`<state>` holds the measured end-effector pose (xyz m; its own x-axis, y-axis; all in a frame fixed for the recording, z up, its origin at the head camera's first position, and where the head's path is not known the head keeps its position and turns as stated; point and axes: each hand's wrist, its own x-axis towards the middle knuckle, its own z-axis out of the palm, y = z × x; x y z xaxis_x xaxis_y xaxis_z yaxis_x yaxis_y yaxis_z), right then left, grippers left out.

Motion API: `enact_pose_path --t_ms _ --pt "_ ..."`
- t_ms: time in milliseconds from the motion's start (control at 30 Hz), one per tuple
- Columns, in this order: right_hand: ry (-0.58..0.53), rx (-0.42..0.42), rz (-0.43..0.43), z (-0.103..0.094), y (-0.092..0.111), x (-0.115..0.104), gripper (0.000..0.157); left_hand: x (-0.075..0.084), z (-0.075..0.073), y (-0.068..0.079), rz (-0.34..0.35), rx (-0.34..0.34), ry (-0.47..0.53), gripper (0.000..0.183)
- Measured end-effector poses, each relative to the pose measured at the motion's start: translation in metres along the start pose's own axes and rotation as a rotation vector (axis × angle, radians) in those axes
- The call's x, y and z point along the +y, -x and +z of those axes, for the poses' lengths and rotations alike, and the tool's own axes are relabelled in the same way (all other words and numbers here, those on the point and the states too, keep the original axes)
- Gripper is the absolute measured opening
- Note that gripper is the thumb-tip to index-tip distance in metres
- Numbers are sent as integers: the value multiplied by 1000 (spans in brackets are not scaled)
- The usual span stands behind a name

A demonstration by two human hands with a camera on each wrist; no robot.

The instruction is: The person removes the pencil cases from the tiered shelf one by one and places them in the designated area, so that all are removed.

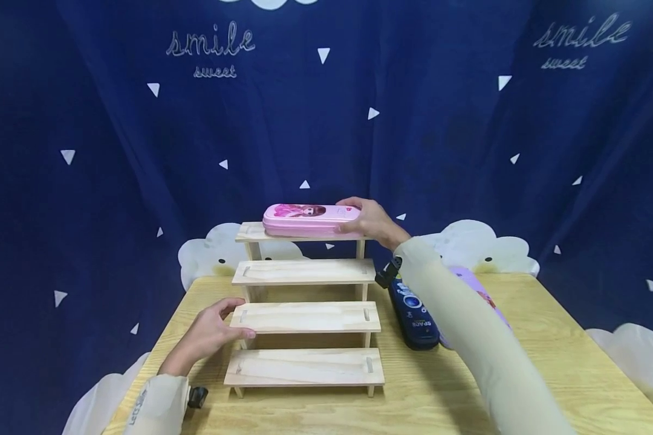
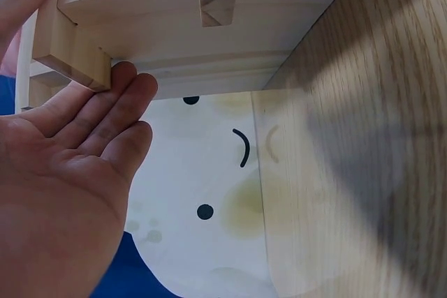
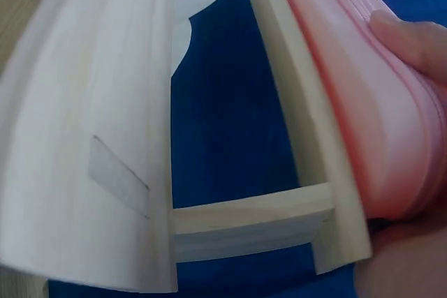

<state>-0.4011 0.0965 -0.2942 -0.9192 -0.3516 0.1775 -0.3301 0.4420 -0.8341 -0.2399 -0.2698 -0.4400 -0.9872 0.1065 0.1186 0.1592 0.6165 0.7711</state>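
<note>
A four-step wooden display stand (image 1: 305, 317) stands on the table. Across its top step lies a pink pencil case (image 1: 299, 228) with a cartoon girl on the lid. My right hand (image 1: 374, 222) grips the case by its right end, thumb at the front and fingers over the back. In the right wrist view the pink case (image 3: 356, 95) rests along the step's edge. My left hand (image 1: 209, 331) holds the left end of the second step from the bottom, thumb at its front edge. The left wrist view has these fingers (image 2: 115, 113) extended beside the stand's wooden underside.
Right of the stand, a dark blue pencil case (image 1: 413, 320) with space pictures lies on the wooden table (image 1: 555, 338). A purple case (image 1: 468, 278) is beside it, partly covered by my right sleeve. A navy curtain (image 1: 446, 133) hangs behind the table.
</note>
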Motion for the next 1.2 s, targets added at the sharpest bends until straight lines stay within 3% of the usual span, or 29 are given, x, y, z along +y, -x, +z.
enact_pose_path --t_ms 400,800,1000,1200 --pt "-29 100 -127 -21 27 -24 63 2 1 2 -13 -6 -2 86" --pt "-30 266 -210 -68 57 -54 61 -1 0 -1 6 4 -6 84" --pt "-13 368 -194 -95 76 -54 62 -2 -2 -1 5 6 1 84" --pt "-24 479 -187 -121 93 -40 59 -3 -1 -3 0 2 0 84"
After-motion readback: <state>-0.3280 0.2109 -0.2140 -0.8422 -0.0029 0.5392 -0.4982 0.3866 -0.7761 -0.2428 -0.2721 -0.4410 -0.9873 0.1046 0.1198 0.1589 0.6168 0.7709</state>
